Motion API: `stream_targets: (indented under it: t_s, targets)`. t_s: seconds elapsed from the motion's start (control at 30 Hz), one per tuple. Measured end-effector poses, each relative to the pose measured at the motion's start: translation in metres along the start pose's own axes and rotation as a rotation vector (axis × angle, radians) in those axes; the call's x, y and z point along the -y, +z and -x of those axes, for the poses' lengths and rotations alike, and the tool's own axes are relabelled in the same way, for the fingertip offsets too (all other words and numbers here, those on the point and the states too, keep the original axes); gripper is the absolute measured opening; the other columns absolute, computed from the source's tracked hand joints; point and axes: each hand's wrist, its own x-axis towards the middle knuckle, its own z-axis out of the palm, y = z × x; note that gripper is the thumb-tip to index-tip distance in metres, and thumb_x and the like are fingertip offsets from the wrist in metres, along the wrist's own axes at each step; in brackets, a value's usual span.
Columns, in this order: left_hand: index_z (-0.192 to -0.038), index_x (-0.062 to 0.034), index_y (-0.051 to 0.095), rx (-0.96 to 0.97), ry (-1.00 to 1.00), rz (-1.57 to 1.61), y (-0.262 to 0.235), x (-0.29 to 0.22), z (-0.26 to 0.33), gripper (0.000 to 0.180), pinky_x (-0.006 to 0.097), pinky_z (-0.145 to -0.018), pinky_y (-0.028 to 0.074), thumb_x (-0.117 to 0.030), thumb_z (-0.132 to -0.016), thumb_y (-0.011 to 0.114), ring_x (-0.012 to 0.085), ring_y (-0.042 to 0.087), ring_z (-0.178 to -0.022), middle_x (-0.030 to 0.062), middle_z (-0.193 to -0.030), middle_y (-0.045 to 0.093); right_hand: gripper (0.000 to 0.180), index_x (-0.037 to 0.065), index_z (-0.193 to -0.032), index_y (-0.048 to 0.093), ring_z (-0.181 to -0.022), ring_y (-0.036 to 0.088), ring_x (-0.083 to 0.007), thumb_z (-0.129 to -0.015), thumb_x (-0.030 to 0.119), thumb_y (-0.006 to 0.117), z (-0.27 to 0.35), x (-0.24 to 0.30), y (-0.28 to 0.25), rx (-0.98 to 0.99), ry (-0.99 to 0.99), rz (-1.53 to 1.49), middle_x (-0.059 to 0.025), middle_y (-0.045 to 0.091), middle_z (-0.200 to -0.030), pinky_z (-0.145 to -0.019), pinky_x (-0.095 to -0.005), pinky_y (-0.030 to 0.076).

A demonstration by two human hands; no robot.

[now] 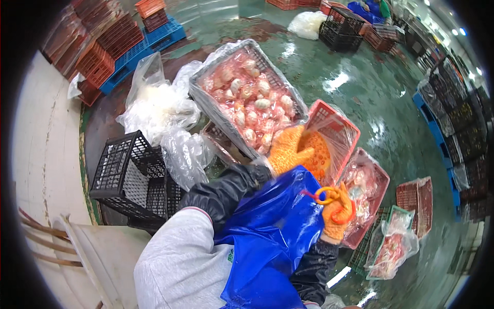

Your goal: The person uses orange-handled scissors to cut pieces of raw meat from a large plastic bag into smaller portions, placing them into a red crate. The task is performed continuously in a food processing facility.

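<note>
The film-lined crate (218, 119) of pale pieces (262, 103) lies far left of both hands, its long axis running far left to near right. The left hand (287, 154) is nearer, at the near right corner, thumb spread, its grip hidden. The right hand (338, 215), apart, curls at a yellow loop (318, 196); whether clamped, I cannot tell.

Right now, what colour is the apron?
Blue. The apron shows best in the head view.

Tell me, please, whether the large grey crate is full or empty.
Filled, not brimming: pinkish pieces spread across the large grey crate, an inner wall showing above.
</note>
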Motion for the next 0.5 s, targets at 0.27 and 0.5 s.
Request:
stream_targets:
  t_s: [0.27,0.5]
  targets:
    - [-0.129,-0.0025,0.034,-0.044,-0.173,-0.713,-0.049,0.161,-0.080,0.069,0.046,-0.097,0.033,-0.042,-0.077,0.053,0.0367,0.038,-0.120,0.0232,-0.128,0.040,0.035,-0.005,-0.120,0.044,-0.076,0.050,-0.0143,-0.089,0.010,0.048,0.035,0.016,-0.030,-0.028,0.007,0.039,-0.0089,0.052,-0.087,-0.068,-0.0234,0.043]
    - [-0.115,-0.0100,0.048,0.168,-0.352,-0.724,-0.029,0.177,-0.108,0.054,0.046,-0.086,0.044,-0.036,-0.070,0.064,0.0334,0.053,-0.105,0.0176,-0.114,0.053,0.041,0.000,-0.123,0.041,-0.074,0.053,-0.0180,-0.086,0.014,0.052,0.058,0.015,-0.001,-0.229,0.201,-0.147,-0.0095,0.054,-0.088,-0.072,-0.0327,0.047]
